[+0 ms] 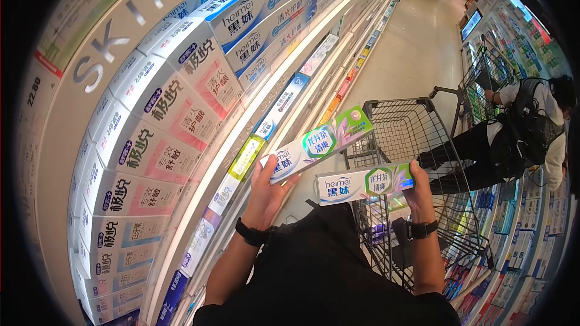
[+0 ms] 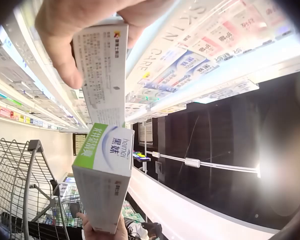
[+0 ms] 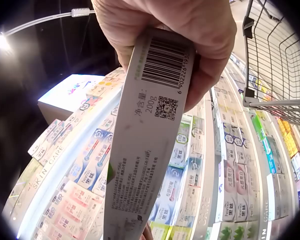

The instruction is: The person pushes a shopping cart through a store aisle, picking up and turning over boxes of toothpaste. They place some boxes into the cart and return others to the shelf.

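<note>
My left hand (image 1: 267, 189) grips the lower left end of a green and white heimei toothpaste box (image 1: 320, 143), tilted up to the right. Below and right of it, my right hand (image 1: 421, 192) pinches the right end of a second such box (image 1: 362, 185), held nearly level. In the left wrist view the thumb and fingers of my left hand (image 2: 85, 35) hold one box (image 2: 101, 75), with the other box (image 2: 102, 180) beyond it. The right wrist view has my right hand (image 3: 175, 40) round the end of a box (image 3: 145, 135) showing a barcode and QR code.
Shelves (image 1: 254, 108) stacked with toothpaste boxes (image 1: 163, 127) run along the left. A wire shopping cart (image 1: 402, 108) stands ahead on the right. Past it, a person with a black backpack (image 1: 531, 121) is beside another cart (image 1: 483, 72). More stocked shelves (image 1: 513, 229) line the right side.
</note>
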`<act>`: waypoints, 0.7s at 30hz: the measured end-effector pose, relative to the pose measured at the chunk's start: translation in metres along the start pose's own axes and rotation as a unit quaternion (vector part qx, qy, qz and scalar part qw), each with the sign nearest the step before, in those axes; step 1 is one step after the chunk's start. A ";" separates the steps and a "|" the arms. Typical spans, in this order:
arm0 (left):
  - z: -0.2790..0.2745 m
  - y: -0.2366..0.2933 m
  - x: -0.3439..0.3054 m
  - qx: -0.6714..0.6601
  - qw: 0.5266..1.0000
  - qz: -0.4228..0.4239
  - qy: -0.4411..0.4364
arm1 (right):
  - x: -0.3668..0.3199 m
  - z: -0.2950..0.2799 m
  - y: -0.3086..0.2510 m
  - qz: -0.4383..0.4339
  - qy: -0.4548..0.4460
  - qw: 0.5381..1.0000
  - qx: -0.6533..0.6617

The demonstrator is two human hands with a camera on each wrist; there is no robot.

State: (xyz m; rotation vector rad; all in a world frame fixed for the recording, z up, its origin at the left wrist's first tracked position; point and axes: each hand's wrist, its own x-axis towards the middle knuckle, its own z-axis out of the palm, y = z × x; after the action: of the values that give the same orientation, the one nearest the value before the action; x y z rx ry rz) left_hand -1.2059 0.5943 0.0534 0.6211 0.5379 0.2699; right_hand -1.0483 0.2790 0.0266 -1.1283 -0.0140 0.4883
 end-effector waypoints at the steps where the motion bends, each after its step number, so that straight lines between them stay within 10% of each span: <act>1: 0.006 0.000 0.005 0.002 1.000 -0.005 0.004 | 0.012 -0.005 -0.002 -0.003 -0.004 1.000 0.002; 21: 0.106 0.010 0.186 0.200 0.970 0.130 0.037 | 0.213 -0.037 -0.065 -0.026 -0.110 0.993 0.039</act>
State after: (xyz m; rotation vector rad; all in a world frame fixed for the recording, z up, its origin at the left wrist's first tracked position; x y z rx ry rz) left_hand -0.9939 0.6247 0.0593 1.0798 0.5883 0.4394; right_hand -0.8244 0.3065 0.0177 -0.9916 -0.2141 0.5604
